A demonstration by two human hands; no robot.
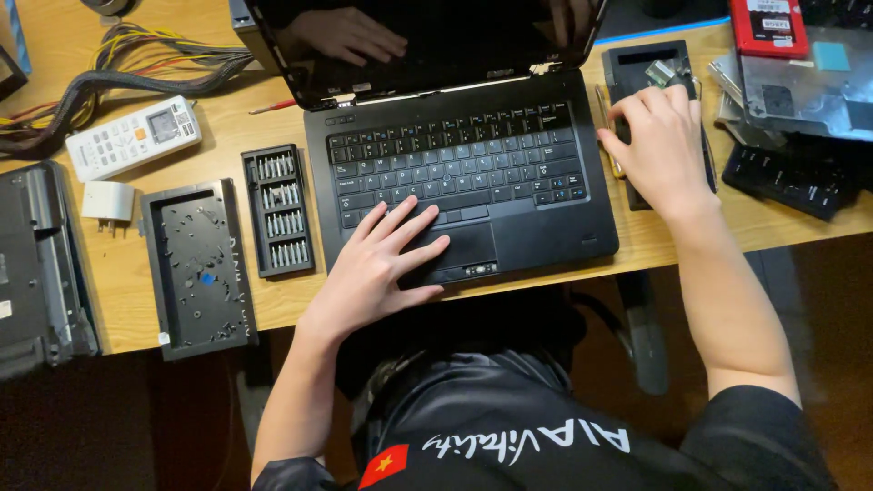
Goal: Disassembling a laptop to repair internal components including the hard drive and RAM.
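An open black laptop [473, 173] sits on the wooden desk [127, 273] in front of me, its screen dark. My left hand [382, 264] lies flat, fingers spread, on the palm rest and touchpad at the laptop's near left. To the right of the laptop, my right hand [659, 145] reaches into a black tray [641, 64] with small metal parts, fingers curled down; what they pinch is hidden. A yellow-handled screwdriver [607, 127] lies between the laptop and that tray.
A black case of screwdriver bits [279, 214] and a black lid holding loose screws [198, 268] lie left of the laptop. Farther left are a white remote [132, 136], a white plug adapter [107, 202], cables [118, 68] and another device [32, 264]. Computer parts [791, 109] crowd the right.
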